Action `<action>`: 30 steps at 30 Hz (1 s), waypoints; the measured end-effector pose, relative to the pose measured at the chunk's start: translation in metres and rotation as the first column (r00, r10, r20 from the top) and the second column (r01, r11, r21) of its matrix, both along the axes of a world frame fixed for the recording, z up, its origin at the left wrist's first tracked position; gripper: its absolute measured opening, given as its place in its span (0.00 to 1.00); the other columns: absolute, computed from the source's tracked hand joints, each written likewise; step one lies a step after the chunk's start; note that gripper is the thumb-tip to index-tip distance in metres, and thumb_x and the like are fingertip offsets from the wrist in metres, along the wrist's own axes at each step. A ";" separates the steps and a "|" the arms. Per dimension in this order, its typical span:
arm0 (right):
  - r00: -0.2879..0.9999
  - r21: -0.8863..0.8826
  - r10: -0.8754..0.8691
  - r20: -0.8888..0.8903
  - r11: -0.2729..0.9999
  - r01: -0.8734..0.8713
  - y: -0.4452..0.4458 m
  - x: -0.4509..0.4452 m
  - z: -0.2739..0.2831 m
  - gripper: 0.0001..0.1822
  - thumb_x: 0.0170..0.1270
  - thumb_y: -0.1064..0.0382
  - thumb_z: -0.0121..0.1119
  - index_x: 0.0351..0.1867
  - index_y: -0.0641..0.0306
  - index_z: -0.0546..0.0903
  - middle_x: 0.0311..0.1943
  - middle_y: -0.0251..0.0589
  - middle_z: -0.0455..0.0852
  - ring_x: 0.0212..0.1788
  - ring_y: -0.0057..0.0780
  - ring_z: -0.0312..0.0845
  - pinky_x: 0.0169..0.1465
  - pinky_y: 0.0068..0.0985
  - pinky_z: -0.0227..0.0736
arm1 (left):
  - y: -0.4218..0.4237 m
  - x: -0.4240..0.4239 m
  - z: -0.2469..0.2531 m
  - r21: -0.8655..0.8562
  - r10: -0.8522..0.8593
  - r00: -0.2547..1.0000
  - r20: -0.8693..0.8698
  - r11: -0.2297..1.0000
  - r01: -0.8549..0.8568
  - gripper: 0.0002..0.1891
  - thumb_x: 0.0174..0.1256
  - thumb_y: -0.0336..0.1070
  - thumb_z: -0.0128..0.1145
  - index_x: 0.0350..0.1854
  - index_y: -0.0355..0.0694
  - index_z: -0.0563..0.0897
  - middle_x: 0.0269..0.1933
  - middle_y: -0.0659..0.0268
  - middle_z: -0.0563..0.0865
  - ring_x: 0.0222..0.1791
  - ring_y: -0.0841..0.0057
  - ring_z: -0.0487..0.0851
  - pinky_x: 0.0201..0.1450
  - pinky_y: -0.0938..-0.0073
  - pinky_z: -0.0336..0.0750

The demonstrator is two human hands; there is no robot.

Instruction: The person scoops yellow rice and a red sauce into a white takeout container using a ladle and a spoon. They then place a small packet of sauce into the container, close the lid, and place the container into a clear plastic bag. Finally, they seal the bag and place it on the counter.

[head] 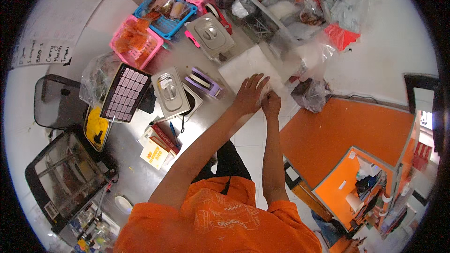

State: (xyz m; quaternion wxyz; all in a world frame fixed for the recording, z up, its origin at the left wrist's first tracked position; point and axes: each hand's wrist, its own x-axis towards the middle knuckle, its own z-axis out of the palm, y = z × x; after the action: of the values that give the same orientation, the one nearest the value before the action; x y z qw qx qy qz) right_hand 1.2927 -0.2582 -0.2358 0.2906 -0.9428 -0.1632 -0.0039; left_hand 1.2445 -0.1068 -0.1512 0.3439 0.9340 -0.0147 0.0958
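A stack of white sheets, paper or thin plastic, lies on the steel counter in front of me. My left hand rests on its near part with the fingers spread. Close beside it, my right hand is closed at the stack's near right corner, where some thin clear material shows; what its fingers pinch is too small to tell. Left of the stack is a purple tape dispenser. Beyond it stands a lidded steel food pan.
Another lidded steel pan and a tablet-like panel stand left. Pink and blue baskets hold packets at the back. A clear plastic bag lies right, above an orange panel. Pens and cards lie near the left forearm.
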 end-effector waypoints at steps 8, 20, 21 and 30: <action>0.994 -0.244 -0.014 -0.106 0.970 -0.012 0.018 0.002 0.027 0.08 0.52 0.60 0.69 0.31 0.57 0.82 0.30 0.46 0.88 0.34 0.49 0.86 0.35 0.46 0.78 | -0.005 0.031 -0.039 0.240 -0.131 0.958 -0.256 0.951 0.194 0.48 0.52 0.47 0.72 0.78 0.62 0.63 0.80 0.67 0.60 0.80 0.55 0.55 0.79 0.39 0.50; 1.000 0.235 0.026 0.012 0.971 -0.028 -0.030 -0.017 0.130 0.08 0.67 0.65 0.63 0.34 0.64 0.77 0.35 0.48 0.79 0.42 0.48 0.77 0.49 0.42 0.72 | 0.009 0.033 -0.035 0.313 -0.090 0.933 -0.348 0.927 0.206 0.36 0.53 0.53 0.74 0.67 0.60 0.77 0.83 0.71 0.53 0.83 0.56 0.49 0.81 0.41 0.45; 1.000 0.255 0.008 0.001 0.967 -0.008 -0.035 -0.019 0.149 0.08 0.68 0.64 0.63 0.35 0.64 0.77 0.35 0.48 0.79 0.42 0.47 0.77 0.50 0.41 0.72 | 0.009 0.035 -0.034 0.345 -0.077 0.930 -0.360 0.915 0.210 0.35 0.54 0.54 0.73 0.67 0.60 0.77 0.83 0.71 0.52 0.83 0.56 0.49 0.81 0.41 0.45; 0.923 0.750 -0.369 -0.109 0.579 0.320 -0.112 -0.069 0.313 0.13 0.77 0.57 0.52 0.45 0.65 0.79 0.42 0.37 0.80 0.45 0.29 0.76 0.52 0.28 0.72 | 0.014 0.041 -0.044 0.423 0.002 0.925 -0.379 0.890 0.172 0.36 0.59 0.54 0.70 0.71 0.59 0.74 0.84 0.72 0.50 0.83 0.57 0.49 0.80 0.41 0.47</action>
State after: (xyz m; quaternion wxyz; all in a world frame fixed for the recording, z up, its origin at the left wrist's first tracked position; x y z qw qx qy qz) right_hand 1.2241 -0.3697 0.0770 0.6446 -0.7480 0.0309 -0.1553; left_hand 1.2852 -0.0933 -0.1953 0.1199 0.9874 -0.0131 -0.1029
